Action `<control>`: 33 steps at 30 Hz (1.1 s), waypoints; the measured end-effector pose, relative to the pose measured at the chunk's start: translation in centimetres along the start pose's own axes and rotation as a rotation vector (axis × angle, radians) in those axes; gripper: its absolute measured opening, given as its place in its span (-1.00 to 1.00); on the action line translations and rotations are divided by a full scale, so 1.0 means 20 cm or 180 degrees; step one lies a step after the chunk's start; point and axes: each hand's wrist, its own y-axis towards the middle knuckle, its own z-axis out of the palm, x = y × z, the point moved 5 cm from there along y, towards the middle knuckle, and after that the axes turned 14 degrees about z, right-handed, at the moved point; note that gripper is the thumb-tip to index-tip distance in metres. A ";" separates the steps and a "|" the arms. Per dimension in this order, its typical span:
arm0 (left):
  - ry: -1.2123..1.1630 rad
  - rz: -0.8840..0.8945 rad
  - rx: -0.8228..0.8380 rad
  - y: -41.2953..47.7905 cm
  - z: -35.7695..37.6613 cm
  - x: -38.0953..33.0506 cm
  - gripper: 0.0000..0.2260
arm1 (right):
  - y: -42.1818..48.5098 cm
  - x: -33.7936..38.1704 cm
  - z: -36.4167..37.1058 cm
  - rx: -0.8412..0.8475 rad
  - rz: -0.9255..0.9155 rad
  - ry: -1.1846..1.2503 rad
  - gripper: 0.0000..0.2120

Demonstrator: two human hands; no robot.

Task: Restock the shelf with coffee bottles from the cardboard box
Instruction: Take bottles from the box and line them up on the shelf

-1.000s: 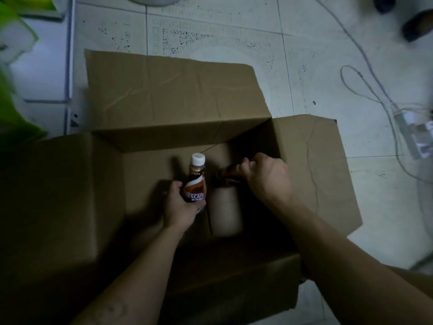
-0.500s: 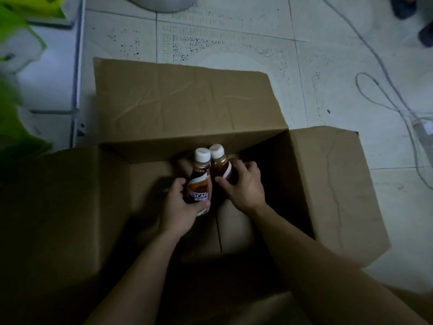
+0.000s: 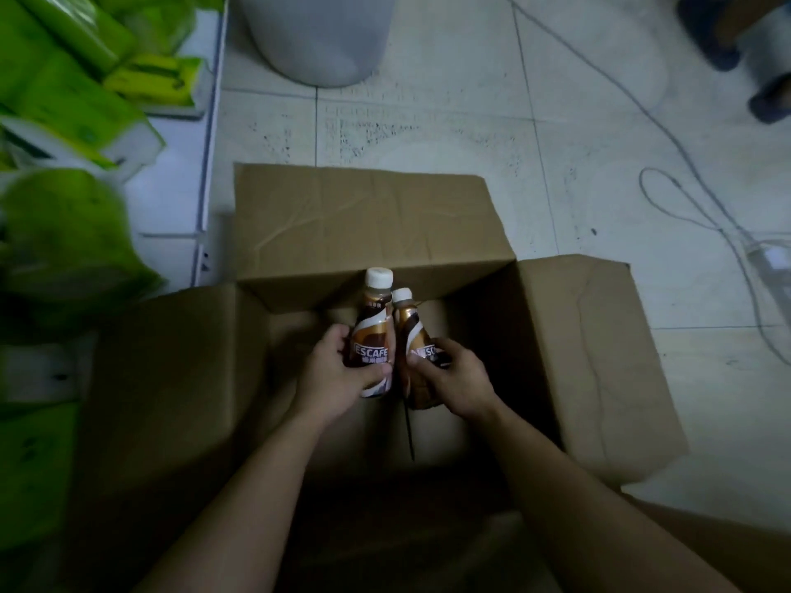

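1. My left hand [image 3: 338, 374] grips one coffee bottle [image 3: 372, 331] and my right hand [image 3: 458, 378] grips a second bottle [image 3: 411, 331]. Both are upright, side by side, over the open cardboard box [image 3: 368, 224].
2. Neither is shelved yet. I see no more bottles inside, though the corners are dark.
3. The shelf [image 3: 171, 199] to my left carries green packs [image 3: 77, 100], and the box's left flap [image 3: 171, 378] lies between. A cable [image 3: 685, 164] loops on the floor to the right.

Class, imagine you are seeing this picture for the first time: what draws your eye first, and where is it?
At the centre, over the open cardboard box, the left hand grips one white-capped Nescafe bottle and the right hand grips a second bottle beside it. Bright green packs glare at the left edge.
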 end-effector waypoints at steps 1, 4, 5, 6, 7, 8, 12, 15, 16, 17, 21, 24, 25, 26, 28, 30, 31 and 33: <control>-0.0026 0.0068 0.0045 -0.02 -0.01 -0.06 -0.38 | -0.07 0.04 -0.02 0.0089 -0.0077 0.0178 -0.57; -0.0020 0.0299 0.0110 -0.10 -0.08 -0.27 -0.46 | -0.27 0.17 -0.10 0.0371 -0.0295 0.0672 -0.75; -0.0024 0.0370 0.0111 -0.13 -0.10 -0.33 -0.49 | -0.34 0.22 -0.14 0.0437 -0.0393 0.0820 -0.78; -0.0032 0.0438 0.0101 -0.16 -0.13 -0.40 -0.52 | -0.41 0.28 -0.17 0.0484 -0.0504 0.0950 -0.78; -0.0025 0.0509 0.0094 -0.20 -0.16 -0.47 -0.54 | -0.48 0.33 -0.20 0.0514 -0.0612 0.1041 -0.76; -0.0007 0.0590 0.0080 -0.23 -0.19 -0.54 -0.55 | -0.55 0.39 -0.23 0.0545 -0.0729 0.1098 -0.75; 0.0012 0.0953 -0.0148 -0.41 -0.31 -0.88 -0.53 | -0.85 0.63 -0.33 0.0788 -0.1191 0.1191 -0.74; 0.0083 0.1220 -0.0279 -0.55 -0.39 -1.15 -0.50 | -1.10 0.79 -0.40 0.0714 -0.1537 0.1032 -0.71; 0.0117 0.1317 -0.0317 -0.61 -0.41 -1.24 -0.52 | -1.19 0.84 -0.42 0.0669 -0.1666 0.0990 -0.69; 0.0148 0.1421 -0.0350 -0.66 -0.43 -1.34 -0.54 | -1.27 0.89 -0.45 0.0639 -0.1795 0.0993 -0.67; 0.0147 0.1768 -0.0511 -0.94 -0.54 -1.69 -0.49 | -1.67 1.09 -0.51 0.0770 -0.2404 0.1006 -0.73; 0.0123 0.2098 -0.0739 -1.14 -0.67 -1.92 -0.52 | -1.95 1.21 -0.54 0.0961 -0.2831 0.1030 -0.76; 0.0140 0.2213 -0.0835 -1.21 -0.72 -1.99 -0.53 | -2.04 1.25 -0.54 0.1019 -0.2937 0.1078 -0.76; 0.0156 0.2308 -0.0938 -1.28 -0.77 -2.06 -0.54 | -2.11 1.29 -0.53 0.1051 -0.3013 0.1148 -0.75; 0.0255 0.2480 -0.1162 -1.43 -0.88 -2.18 -0.51 | -2.26 1.38 -0.50 0.1102 -0.3128 0.1300 -0.73; 0.0460 0.2617 -0.1380 -1.57 -0.99 -2.28 -0.50 | -2.38 1.48 -0.44 0.1229 -0.3262 0.1377 -0.69; 0.0541 0.2660 -0.1475 -1.63 -1.05 -2.32 -0.51 | -2.44 1.53 -0.40 0.1269 -0.3327 0.1372 -0.68; 0.0624 0.2740 -0.1620 -1.74 -1.17 -2.37 -0.54 | -2.54 1.62 -0.32 0.1293 -0.3463 0.1349 -0.66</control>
